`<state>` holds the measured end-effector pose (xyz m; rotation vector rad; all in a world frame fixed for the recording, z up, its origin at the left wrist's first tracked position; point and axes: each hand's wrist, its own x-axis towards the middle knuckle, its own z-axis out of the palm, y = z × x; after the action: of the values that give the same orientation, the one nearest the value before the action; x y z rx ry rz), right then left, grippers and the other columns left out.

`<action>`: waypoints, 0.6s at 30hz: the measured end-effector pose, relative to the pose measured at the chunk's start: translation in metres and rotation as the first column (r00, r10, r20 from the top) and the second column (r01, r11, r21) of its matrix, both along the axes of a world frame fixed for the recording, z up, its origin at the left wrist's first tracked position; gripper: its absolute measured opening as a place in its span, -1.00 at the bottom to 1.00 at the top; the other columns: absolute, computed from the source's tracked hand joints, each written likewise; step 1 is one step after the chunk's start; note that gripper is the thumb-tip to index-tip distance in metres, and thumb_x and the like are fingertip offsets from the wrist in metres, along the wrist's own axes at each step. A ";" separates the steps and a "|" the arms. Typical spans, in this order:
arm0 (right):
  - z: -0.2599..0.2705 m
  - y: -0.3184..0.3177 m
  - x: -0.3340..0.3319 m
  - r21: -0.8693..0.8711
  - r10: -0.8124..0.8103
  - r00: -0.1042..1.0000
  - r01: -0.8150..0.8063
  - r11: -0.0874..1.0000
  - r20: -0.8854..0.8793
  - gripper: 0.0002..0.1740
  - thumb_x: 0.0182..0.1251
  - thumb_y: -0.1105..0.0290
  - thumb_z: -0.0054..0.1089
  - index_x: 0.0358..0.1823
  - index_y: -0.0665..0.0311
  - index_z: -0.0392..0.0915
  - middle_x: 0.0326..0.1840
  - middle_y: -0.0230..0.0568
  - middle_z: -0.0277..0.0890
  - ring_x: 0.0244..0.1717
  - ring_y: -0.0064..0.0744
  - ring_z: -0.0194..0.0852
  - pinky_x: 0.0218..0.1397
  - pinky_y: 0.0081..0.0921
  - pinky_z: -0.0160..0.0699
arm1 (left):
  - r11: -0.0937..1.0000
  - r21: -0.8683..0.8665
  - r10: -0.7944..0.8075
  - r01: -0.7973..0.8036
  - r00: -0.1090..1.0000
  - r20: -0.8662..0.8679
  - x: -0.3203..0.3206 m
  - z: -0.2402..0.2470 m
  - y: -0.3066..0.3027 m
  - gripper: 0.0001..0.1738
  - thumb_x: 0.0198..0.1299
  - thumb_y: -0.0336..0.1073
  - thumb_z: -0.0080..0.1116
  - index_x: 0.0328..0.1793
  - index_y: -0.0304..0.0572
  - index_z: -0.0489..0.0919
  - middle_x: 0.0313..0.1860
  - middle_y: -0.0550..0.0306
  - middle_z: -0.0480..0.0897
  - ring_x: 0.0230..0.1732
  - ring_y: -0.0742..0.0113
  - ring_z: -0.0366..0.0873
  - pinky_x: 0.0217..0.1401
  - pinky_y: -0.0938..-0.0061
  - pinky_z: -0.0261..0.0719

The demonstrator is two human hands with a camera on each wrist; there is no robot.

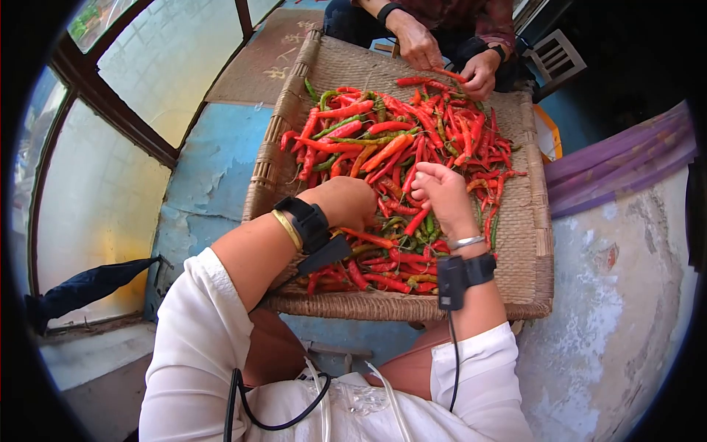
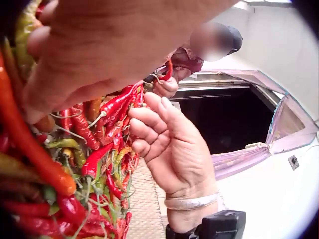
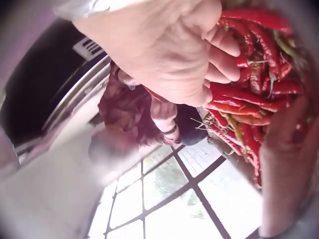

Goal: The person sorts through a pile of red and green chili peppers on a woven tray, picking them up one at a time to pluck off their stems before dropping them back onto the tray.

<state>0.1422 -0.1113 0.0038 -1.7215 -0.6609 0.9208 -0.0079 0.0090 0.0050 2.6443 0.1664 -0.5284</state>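
A heap of mostly red chili peppers [image 1: 398, 144], some green or orange, fills the woven tray [image 1: 526, 243]. Over the near left of the heap, my left hand [image 1: 342, 202] points its fingers down among the peppers. Its thumb and fingertips are largely hidden, so I cannot tell whether they pinch a pepper. My right hand [image 1: 445, 195] hovers just right of it, at the heap's middle. In the left wrist view its fingers [image 2: 144, 124] curl loosely beside the peppers, with nothing visible in them. An orange-red chili [image 2: 30, 134] lies beneath my left hand.
Across the tray, another person's hands [image 1: 480, 74] hold a red chili [image 1: 449, 75]. Windows [image 1: 96, 184] line the left side, with a folded dark umbrella [image 1: 92, 291] below them. A purple cloth [image 1: 626, 158] hangs at the right. Cables [image 1: 280, 423] run from my wrist cameras across my lap.
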 end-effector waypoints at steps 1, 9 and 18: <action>-0.005 0.000 -0.001 -0.002 0.002 1.000 -0.002 1.000 -0.002 -0.63 0.15 0.28 0.12 -0.08 0.38 0.43 -0.44 -0.24 0.54 -0.50 -0.49 0.51 -0.50 -0.61 0.45 | 0.999 0.048 0.017 -0.019 0.999 0.036 0.000 -0.003 -0.001 -0.78 -0.15 -0.22 0.22 -0.31 -0.02 0.62 -0.39 0.07 0.59 -0.28 0.15 0.55 -0.23 0.30 0.50; 0.002 -0.004 -0.020 -0.277 0.357 0.735 -0.235 0.932 0.576 -0.64 0.03 0.26 0.18 -0.17 0.31 0.51 -0.48 -0.11 0.52 -0.43 -0.21 0.51 -0.32 -0.36 0.45 | 0.975 0.216 0.046 -0.054 0.998 0.042 0.001 -0.012 -0.005 -0.70 -0.12 -0.10 0.22 -0.34 -0.13 0.61 -0.39 0.03 0.60 -0.29 0.11 0.57 -0.26 0.30 0.53; 0.007 -0.010 -0.032 0.054 0.293 0.952 -0.298 0.953 0.089 -0.77 0.17 0.37 0.11 -0.20 0.36 0.49 -0.48 -0.34 0.50 -0.52 -0.58 0.46 -0.44 -0.61 0.42 | 0.881 -0.451 0.343 -0.142 0.848 0.403 -0.001 0.003 0.002 -0.76 -0.15 -0.32 0.25 -0.37 -0.27 0.49 -0.53 0.04 0.58 -0.44 0.21 0.57 -0.39 0.44 0.47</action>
<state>0.1099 -0.1209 0.0107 -1.6323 -1.0130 1.0261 -0.0086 0.0114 0.0079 2.2100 0.2170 0.1713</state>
